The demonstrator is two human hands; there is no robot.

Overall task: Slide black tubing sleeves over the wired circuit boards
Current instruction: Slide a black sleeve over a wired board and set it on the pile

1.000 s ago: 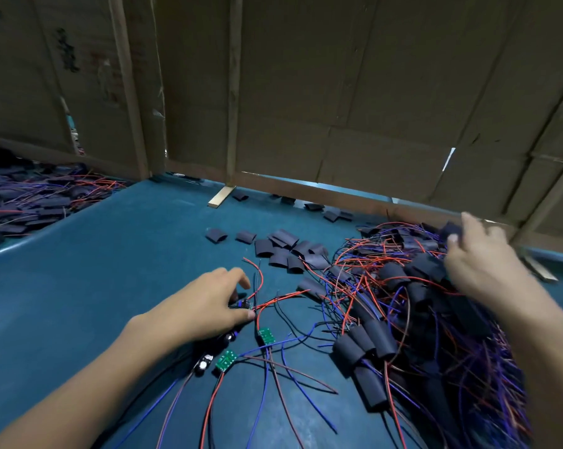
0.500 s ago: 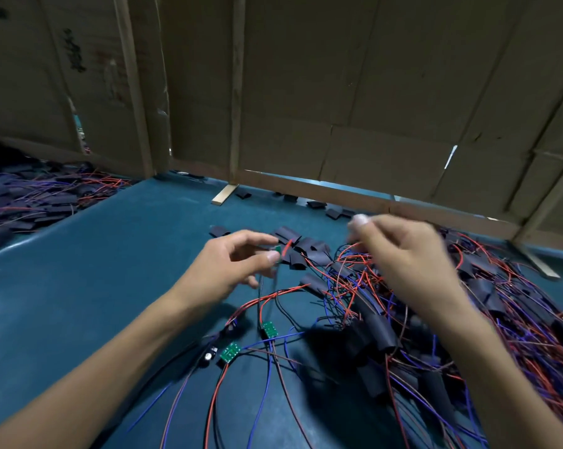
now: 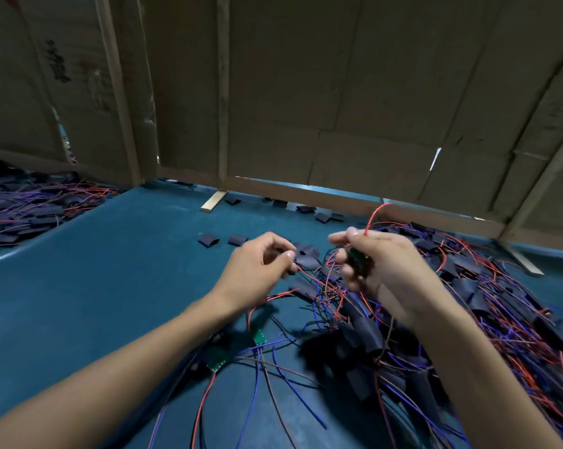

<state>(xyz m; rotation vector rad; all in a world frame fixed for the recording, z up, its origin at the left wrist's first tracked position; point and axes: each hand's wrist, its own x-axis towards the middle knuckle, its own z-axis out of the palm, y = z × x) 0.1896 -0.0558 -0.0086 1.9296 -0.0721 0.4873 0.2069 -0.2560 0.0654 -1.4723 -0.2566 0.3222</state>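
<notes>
A teal table (image 3: 105,286) is seen, backed by cardboard panels (image 3: 338,92). On it, right of the right hand (image 3: 380,264), a large tangle of sleeved boards and wires (image 3: 487,306) is spread. A dark wired circuit board (image 3: 357,259), with a red wire (image 3: 372,215) rising from it, is grasped by that hand's curled fingers. To its left, the left hand (image 3: 257,270) is pinched on wire ends beside loose black tubing sleeves (image 3: 306,256). Nearer the viewer, two bare green boards (image 3: 218,359) are lying.

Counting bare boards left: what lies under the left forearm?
Two green circuit boards with wires lie on the blue table beside the left forearm; anything directly beneath it is hidden.
</notes>
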